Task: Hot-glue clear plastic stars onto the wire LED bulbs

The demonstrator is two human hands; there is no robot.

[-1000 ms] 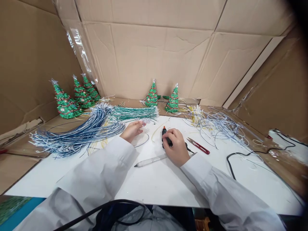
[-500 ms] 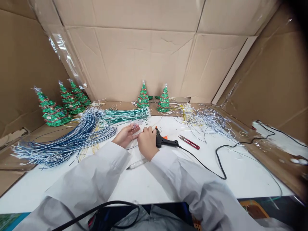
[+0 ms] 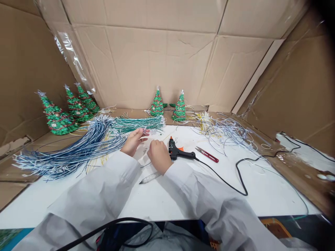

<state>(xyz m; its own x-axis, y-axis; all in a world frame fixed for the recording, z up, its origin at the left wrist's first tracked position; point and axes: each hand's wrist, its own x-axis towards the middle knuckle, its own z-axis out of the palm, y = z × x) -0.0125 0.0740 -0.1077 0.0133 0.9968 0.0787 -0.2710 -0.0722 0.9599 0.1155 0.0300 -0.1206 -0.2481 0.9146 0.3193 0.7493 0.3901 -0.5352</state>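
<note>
My left hand (image 3: 133, 142) is closed in a pinch on a small clear, purplish beaded piece (image 3: 145, 131) at its fingertips. Just to its right, my right hand (image 3: 159, 155) has its fingers curled together; whatever they grip is hidden. A thin dark wire (image 3: 145, 165) runs out from beside the right hand toward the left wrist. Partly under the right forearm lies a whitish pen-like stick (image 3: 149, 178) with a dark tip. The black glue gun (image 3: 180, 152) with an orange nozzle rests right beside the right hand.
Red thread snips (image 3: 208, 154) lie right of the glue gun, whose cable (image 3: 222, 179) crosses the table. Blue-white wire bundles (image 3: 78, 153) and a green bundle (image 3: 138, 123) spread leftward. Loose wires (image 3: 230, 130) tangle at right. Green beaded trees (image 3: 179, 108) stand along the cardboard wall (image 3: 157, 62).
My hands have drawn apart. The left has shifted slightly left and up with the beaded piece, while the right has dropped a little. The whole view has shifted slightly.
</note>
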